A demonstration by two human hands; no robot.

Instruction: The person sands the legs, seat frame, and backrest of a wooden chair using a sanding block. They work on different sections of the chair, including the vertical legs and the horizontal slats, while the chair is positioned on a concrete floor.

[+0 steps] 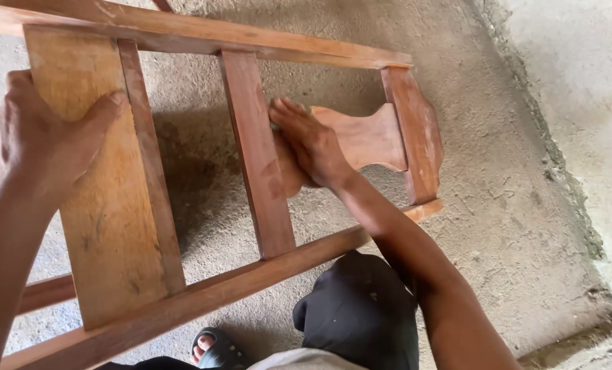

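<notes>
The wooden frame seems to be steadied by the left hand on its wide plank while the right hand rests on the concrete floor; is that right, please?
Not quite. In the head view the right hand rests on the curved shaped slat of the wooden frame, not the floor. The left hand does grip the wide plank.

The frame (203,288) — a reddish-brown wooden chair piece — is lying tilted across the view above a rough concrete floor; two long rails are running from lower left to upper right, with crosspieces joining them. A wide, paler board (93,205) is sitting at the left end, its grain scratched and worn; a narrower slat (256,151) is crossing the middle; a curved, shaped splat (368,137) is spanning from that slat to the end piece (419,133) at the right, which is rounded on its outer edge; the surfaces are looking dull and patchy, darker in places.
</notes>
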